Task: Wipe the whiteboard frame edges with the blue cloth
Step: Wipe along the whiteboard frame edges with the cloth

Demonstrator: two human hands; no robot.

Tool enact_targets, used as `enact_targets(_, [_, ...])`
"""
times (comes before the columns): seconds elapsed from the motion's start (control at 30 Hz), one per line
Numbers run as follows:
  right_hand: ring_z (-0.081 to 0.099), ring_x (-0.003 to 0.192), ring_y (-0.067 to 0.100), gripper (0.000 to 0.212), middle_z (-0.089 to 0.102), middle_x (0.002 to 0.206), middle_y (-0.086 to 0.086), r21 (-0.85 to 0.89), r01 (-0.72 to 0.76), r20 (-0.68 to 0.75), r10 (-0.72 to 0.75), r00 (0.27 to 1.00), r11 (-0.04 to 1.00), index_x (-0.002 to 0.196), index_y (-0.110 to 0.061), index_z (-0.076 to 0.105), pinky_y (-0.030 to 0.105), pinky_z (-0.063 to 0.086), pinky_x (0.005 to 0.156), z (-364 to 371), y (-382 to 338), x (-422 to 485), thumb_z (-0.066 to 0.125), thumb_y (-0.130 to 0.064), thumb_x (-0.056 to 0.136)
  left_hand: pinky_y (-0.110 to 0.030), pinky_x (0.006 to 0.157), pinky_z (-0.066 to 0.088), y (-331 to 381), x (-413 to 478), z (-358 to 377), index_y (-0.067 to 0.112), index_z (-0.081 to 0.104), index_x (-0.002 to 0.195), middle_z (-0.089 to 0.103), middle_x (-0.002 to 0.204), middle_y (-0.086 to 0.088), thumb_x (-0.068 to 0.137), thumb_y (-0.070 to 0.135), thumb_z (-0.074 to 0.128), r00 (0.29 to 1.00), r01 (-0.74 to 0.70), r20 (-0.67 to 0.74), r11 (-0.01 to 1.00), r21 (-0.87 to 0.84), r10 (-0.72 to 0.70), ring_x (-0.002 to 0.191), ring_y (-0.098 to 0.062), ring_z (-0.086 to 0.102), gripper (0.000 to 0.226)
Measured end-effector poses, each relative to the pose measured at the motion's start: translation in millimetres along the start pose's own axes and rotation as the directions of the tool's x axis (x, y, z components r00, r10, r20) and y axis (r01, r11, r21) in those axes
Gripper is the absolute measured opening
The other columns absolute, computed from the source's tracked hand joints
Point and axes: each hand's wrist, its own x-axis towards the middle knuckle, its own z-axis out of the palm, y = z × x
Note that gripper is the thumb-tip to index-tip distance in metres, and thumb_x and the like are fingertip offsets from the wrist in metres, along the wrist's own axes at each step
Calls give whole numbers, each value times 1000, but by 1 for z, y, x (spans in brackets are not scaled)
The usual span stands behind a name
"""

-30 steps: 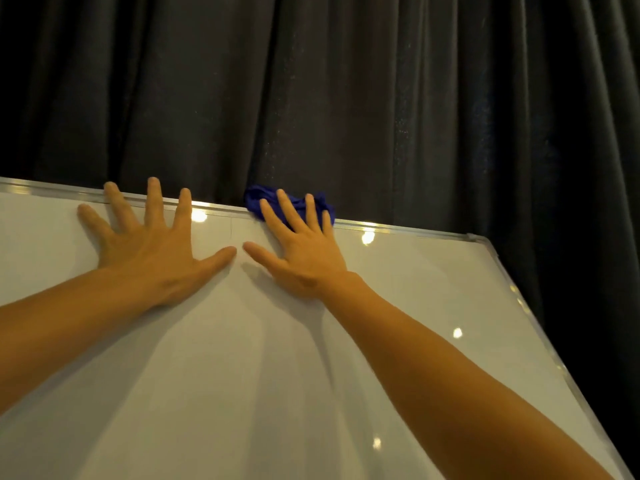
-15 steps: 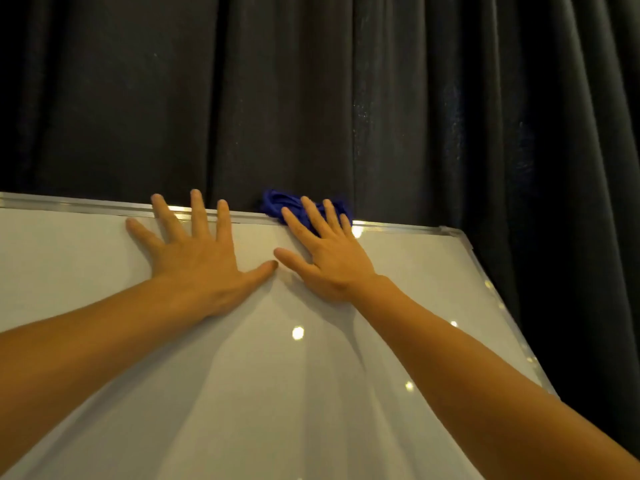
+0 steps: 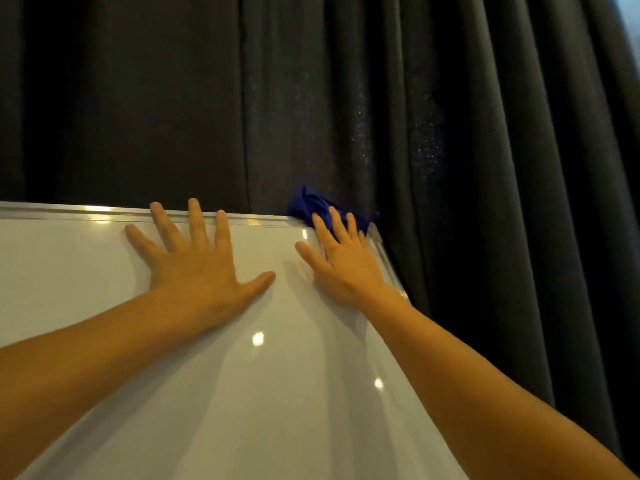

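The whiteboard (image 3: 104, 289) fills the lower left, with its silver frame's top edge (image 3: 86, 213) running to the top right corner. A crumpled blue cloth (image 3: 311, 204) sits on that corner of the frame. My right hand (image 3: 343, 261) lies flat with its fingertips pressing the cloth against the frame. My left hand (image 3: 194, 261) rests flat on the board, fingers spread, with the fingertips reaching the top edge. Part of the cloth is hidden under my right fingers.
A dark pleated curtain (image 3: 450, 133) hangs right behind the board and to its right. The frame's right edge (image 3: 389, 265) slopes down beside my right wrist. Bright light spots reflect on the board surface.
My right hand has slid the cloth rightward along the top edge to the top right corner. My left hand followed to the right on the board.
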Motion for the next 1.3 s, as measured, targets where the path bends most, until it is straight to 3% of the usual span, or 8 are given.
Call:
enact_targets(0.17, [-17,151,20,85,-13,166,-9,33,129,43,-130,991,991,156,-33,5,44,-8,120,-1,24,-3,20,-80,86,-75,110,2,48,11,3,25,-16,153,-18,163,-13,53,98,6,1000,1,11,1000,2,-1,143,-54,-18,126])
enact_targets(0.37, [-10,152,17,79,-4,167,-7,82,-27,-4,27,1000,996,156,-36,3,44,12,121,-24,77,-3,25,-74,91,-77,108,0,83,9,9,25,-16,153,-22,162,-13,42,94,-10,999,-31,15,999,25,31,142,-55,-20,131])
enact_targets(0.6, [48,122,32,63,52,136,10,150,-85,-301,128,945,985,136,-19,46,47,49,93,-37,60,44,40,-62,91,-77,107,-1,86,8,8,26,-18,152,-23,162,-13,47,94,-8,1000,-30,-8,999,36,30,142,-54,-20,126])
enact_targets(0.7, [47,127,34,67,41,148,11,139,-54,-225,85,971,989,144,-17,39,50,47,99,-31,59,57,40,-61,93,-75,109,-2,84,8,8,25,-21,151,-23,162,-13,48,93,-10,994,-86,-59,995,44,88,143,-53,-21,124])
enact_targets(0.83, [8,152,32,81,6,167,7,101,-33,-100,43,994,994,157,-28,1,48,17,120,-10,74,27,32,-67,93,-73,111,-5,92,8,12,25,-24,150,-26,161,-14,49,93,-11,968,-228,-97,973,32,230,142,-52,-24,122])
enact_targets(0.93, [4,153,28,82,-4,167,2,220,-94,-40,105,994,971,156,-33,-8,46,18,120,-8,84,-4,33,-68,94,-72,110,-8,108,3,22,26,-32,144,-28,161,-13,46,93,-15,946,-304,-118,952,-10,301,143,-51,-24,120])
enact_targets(1.2, [35,142,26,85,21,163,3,215,-296,77,286,955,931,156,-34,6,39,35,110,-15,79,-133,33,-74,86,-73,110,-6,141,-31,33,23,-14,154,-19,163,-14,58,93,2,870,-492,-67,869,-52,488,144,-52,-19,120])
enact_targets(1.3, [60,103,20,62,60,121,2,247,-424,87,416,905,872,134,-25,47,32,50,86,-29,85,-181,41,-66,89,-75,107,-6,147,-50,35,21,-9,155,-15,164,-14,64,93,11,819,-573,-59,819,-36,571,143,-54,-17,118])
